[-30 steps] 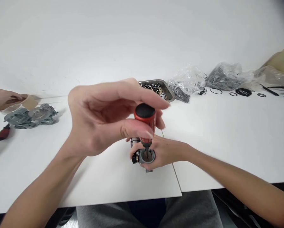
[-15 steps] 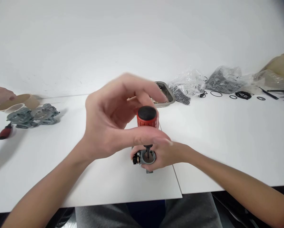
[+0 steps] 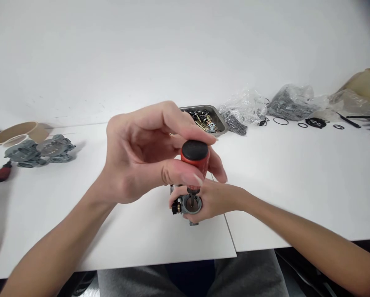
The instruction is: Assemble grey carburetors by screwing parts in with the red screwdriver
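My left hand (image 3: pixel 141 152) pinches the red handle of a screwdriver (image 3: pixel 195 159) with a black cap, thumb and fingers closed round it. The screwdriver stands upright with its tip down inside the round opening of a small grey metal carburetor (image 3: pixel 187 204). My right hand (image 3: pixel 215 200) wraps round that carburetor from the right and holds it on the white table (image 3: pixel 296 177). Most of the carburetor body is hidden by my fingers.
A metal tray (image 3: pixel 220 121) of small parts stands behind my hands. Plastic bags (image 3: pixel 291 103) of parts and black O-rings (image 3: pixel 280 121) lie at the back right. At the left are more grey carburetors (image 3: pixel 39 150), a red-handled tool (image 3: pixel 1 173) and a tape roll (image 3: pixel 19 130).
My left fingers have shifted their grip round the screwdriver handle, as in turning it. Another person's hand at the far left, near the tape roll, has gone from view.
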Demonstrator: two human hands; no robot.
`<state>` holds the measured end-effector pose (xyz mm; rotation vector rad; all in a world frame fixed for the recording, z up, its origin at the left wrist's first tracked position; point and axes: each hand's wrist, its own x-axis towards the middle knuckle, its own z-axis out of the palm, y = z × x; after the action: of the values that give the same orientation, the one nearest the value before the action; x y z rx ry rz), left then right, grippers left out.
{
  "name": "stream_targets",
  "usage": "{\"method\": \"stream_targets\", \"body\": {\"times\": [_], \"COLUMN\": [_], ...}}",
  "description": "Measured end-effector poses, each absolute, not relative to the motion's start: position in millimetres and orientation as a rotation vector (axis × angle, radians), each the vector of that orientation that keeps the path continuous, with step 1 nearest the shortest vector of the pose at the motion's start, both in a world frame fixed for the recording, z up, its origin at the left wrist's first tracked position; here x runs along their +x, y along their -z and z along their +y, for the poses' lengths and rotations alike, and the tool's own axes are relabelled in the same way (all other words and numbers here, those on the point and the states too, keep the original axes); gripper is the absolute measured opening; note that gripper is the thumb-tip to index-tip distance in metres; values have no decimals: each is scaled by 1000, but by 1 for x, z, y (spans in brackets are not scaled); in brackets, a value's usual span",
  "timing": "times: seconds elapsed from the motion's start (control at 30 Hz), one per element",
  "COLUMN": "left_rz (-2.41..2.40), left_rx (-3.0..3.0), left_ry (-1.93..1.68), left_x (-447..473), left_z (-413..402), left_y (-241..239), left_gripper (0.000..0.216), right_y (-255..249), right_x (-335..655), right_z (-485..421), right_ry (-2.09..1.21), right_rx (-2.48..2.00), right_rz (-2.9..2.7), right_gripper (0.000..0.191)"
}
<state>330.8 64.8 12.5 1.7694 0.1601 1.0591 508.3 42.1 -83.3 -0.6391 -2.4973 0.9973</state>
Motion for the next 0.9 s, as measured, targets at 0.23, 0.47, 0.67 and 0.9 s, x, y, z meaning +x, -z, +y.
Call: {"method": "stream_targets", "body": {"times": [0.23, 0.47, 0.67, 0.9], "left_rz": [208, 282, 283, 257], "left_rx": [1666, 1497, 1404, 1424], "left_ry": [-840, -872, -899, -875], "left_x": [328, 345, 359, 361], "left_z": [61, 40, 36, 30], "left_y": [-23, -30, -23, -20], "left_gripper": [21, 39, 40, 38], "right_y": [83, 81, 88, 93], "right_x": [508, 509, 509, 511], "right_z": [42, 41, 40, 41], "right_ry": [-934, -1002, -987, -1022], "right_rx": [-621, -678, -640, -608], "right_rz": [-2496, -2519, -2463, -2474], "right_gripper": [34, 36, 35, 37]}}
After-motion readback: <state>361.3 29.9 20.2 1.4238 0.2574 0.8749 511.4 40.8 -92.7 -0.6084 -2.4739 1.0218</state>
